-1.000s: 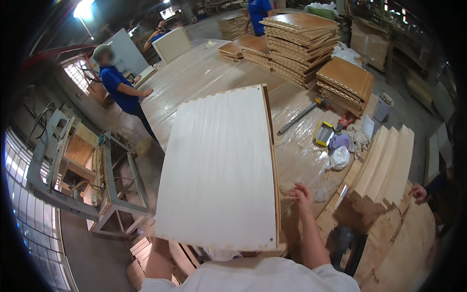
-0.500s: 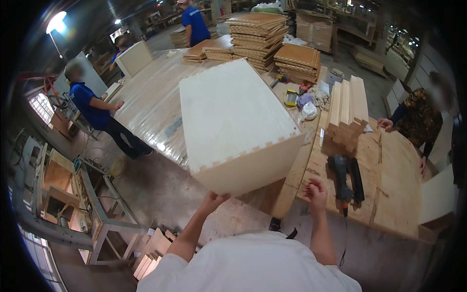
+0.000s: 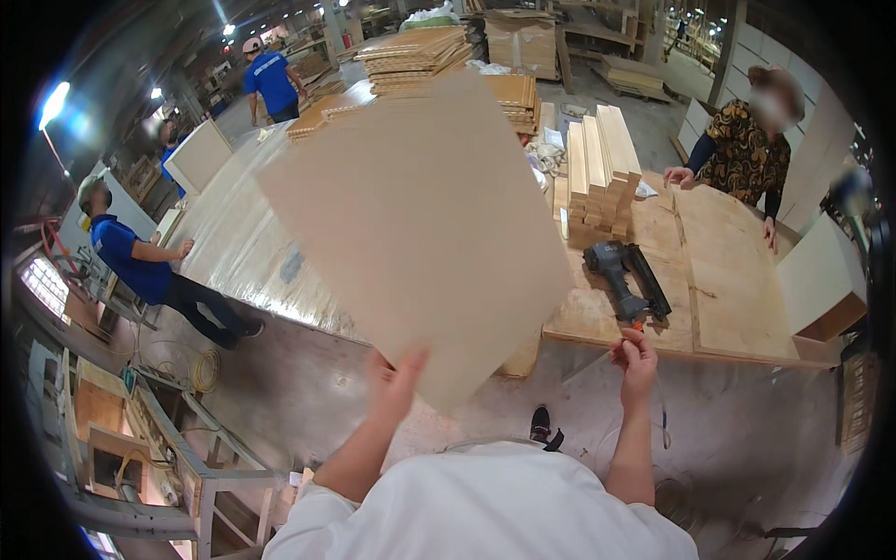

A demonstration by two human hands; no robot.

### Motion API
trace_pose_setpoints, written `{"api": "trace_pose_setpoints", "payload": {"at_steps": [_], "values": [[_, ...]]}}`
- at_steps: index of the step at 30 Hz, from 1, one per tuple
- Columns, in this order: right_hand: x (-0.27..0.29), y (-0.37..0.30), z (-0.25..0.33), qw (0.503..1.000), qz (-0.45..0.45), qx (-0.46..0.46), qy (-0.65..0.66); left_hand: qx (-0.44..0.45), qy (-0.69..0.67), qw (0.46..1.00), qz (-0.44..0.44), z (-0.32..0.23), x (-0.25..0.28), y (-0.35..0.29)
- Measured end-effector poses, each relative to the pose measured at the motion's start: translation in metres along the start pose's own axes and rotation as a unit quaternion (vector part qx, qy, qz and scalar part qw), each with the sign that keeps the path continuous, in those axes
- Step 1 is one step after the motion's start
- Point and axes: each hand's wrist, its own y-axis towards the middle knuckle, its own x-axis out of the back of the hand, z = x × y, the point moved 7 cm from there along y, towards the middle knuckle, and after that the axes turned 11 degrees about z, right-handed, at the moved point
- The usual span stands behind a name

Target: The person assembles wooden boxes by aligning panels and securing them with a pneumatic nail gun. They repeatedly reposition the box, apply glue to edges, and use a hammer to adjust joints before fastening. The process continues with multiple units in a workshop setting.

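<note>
A large pale wooden box (image 3: 420, 224) is tipped up in front of me, with one broad flat face showing, slightly blurred. My left hand (image 3: 398, 378) grips its lower left edge; the fingertips are partly hidden behind it. My right hand (image 3: 636, 359) hovers off the front edge of the wooden worktable, fingers curled together, and whatever they may hold is too small to make out. Just beyond it lies a black nail gun (image 3: 621, 280) with an orange fitting at its handle end. Whether my fingers touch that fitting, I cannot tell.
Stacked pale wood strips (image 3: 599, 168) stand on the worktable (image 3: 737, 271). A plastic-covered table (image 3: 252, 224) extends left, with piled brown panels (image 3: 415, 56) behind. A patterned-shirt co-worker (image 3: 742, 149) stands at right near another box (image 3: 826, 271); blue-shirted people stand left. A wooden frame (image 3: 233, 481) is lower left.
The box has swung from lying jointed-edge toward me to a tilted pose with a flat face showing. My right hand has come near the nail gun's handle end. My view has turned right.
</note>
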Motion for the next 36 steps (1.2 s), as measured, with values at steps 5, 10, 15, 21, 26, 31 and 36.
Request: {"api": "trace_pose_setpoints", "payload": {"at_steps": [5, 10, 15, 21, 26, 31, 36], "values": [[0.014, 0.028, 0.015, 0.999, -0.017, 0.023, -0.027, -0.057, -0.086, 0.985, -0.135, -0.046, 0.045, 0.073], [0.003, 0.075, 0.007, 0.998, 0.057, -0.008, -0.004, -0.011, -0.089, 0.985, -0.148, -0.052, 0.173, 0.14], [0.012, 0.127, 0.002, 0.994, 0.088, 0.018, -0.062, -0.083, -0.12, 0.981, -0.129, -0.039, 0.166, 0.158], [0.032, 0.165, -0.016, 0.97, 0.094, 0.047, -0.219, 0.017, 0.074, 0.977, -0.199, 0.096, 0.147, 0.071], [0.048, 0.17, -0.03, 0.892, 0.099, 0.092, -0.431, 0.108, 0.136, 0.952, -0.252, 0.149, 0.119, 0.06], [0.046, 0.183, -0.06, 0.859, 0.132, 0.077, -0.49, 0.071, 0.106, 0.97, -0.209, 0.149, 0.095, 0.074], [0.048, 0.194, -0.067, 0.845, 0.188, -0.037, -0.498, 0.088, 0.21, 0.958, -0.175, 0.147, -0.008, 0.078]]}}
